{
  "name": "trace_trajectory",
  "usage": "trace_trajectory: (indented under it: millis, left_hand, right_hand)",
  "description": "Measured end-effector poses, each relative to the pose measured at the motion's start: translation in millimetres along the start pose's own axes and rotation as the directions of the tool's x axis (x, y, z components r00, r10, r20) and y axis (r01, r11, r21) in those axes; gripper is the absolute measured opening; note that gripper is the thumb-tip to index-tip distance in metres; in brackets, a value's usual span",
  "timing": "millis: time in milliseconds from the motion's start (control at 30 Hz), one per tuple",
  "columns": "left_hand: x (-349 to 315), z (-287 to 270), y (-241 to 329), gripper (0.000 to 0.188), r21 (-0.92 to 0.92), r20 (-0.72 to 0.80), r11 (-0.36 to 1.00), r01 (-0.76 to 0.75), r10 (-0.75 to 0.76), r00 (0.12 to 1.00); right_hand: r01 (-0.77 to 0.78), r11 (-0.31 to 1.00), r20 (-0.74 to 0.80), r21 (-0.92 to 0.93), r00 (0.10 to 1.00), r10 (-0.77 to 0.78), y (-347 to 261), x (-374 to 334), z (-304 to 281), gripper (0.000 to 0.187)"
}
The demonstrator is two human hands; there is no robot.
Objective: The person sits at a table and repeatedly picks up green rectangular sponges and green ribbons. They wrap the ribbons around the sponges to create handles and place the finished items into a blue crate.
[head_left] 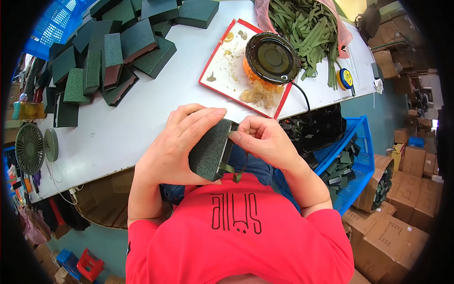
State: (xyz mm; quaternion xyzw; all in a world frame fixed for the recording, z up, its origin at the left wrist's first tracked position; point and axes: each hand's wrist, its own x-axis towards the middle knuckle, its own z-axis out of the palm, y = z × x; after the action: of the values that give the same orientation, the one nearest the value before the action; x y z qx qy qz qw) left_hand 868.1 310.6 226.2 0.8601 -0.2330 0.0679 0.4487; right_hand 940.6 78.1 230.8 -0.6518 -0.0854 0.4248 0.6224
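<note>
Left-hand grip (177, 146) is wrapped wide around a dark green box (207, 150), fingers over the top end and thumb underneath, so yeah, it's definitely holding it. Right-hand grip (267, 142) is narrow, thumb and fingertips pinched together right at the box's right edge; can't really tell what's caught between them. A bit of green ribbon (227, 168) dangles off the lower end of that same side. The box itself sits mid-frame, tilted, held just above the person's red shirt (236, 246), near the close edge of the white worktop (118, 135).

Upper left of the frame is a messy heap of similar boxes (113, 52), some showing brown sides. Top centre there's a red-edged white board (222, 64), pretty stained, with a round black dish (272, 54) on it and a cord trailing off. Upper right, loads of loose green strips (305, 33) spill from a pink bag (344, 38), near a yellow and blue roll (345, 79). Small green fan (30, 148) far left, and a blue crate (363, 161) of dark green pieces lower right of the worktop.
</note>
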Motion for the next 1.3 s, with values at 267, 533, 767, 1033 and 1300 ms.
trace_trajectory:
  millis: [267,533,767,1033,1300]
  left_hand:
    - [4.3,-1.3,7.9,0.102,0.176,0.107,0.983,-0.054,0.035,0.994]
    - [-4.0,4.1,-4.8,0.105,0.132,0.029,0.991,0.012,-0.016,0.999]
    - [3.5,3.8,-0.2,0.106,0.124,0.065,0.992,0.033,-0.041,0.997]
    - [3.0,9.5,4.1,0.100,0.118,0.076,0.991,0.055,-0.065,0.995]
    - [-25.9,-13.8,-20.2,0.099,0.453,-0.306,0.727,0.516,-0.418,0.856]
  right_hand:
    - [0.037,0.993,0.040,-0.111,0.999,-0.033,25.6,11.5,-5.5,0.027]
    - [-0.007,1.000,0.110,-0.023,0.994,0.010,15.5,9.9,-15.4,0.026]
    - [0.103,0.994,-0.022,-0.043,0.994,-0.104,28.7,7.2,-7.7,0.028]
    - [0.134,0.989,-0.011,-0.062,0.991,-0.135,38.1,7.1,-7.3,0.024]
    - [0.185,0.825,-0.628,-0.534,0.566,-0.534,30.2,-2.6,-103.8,0.017]
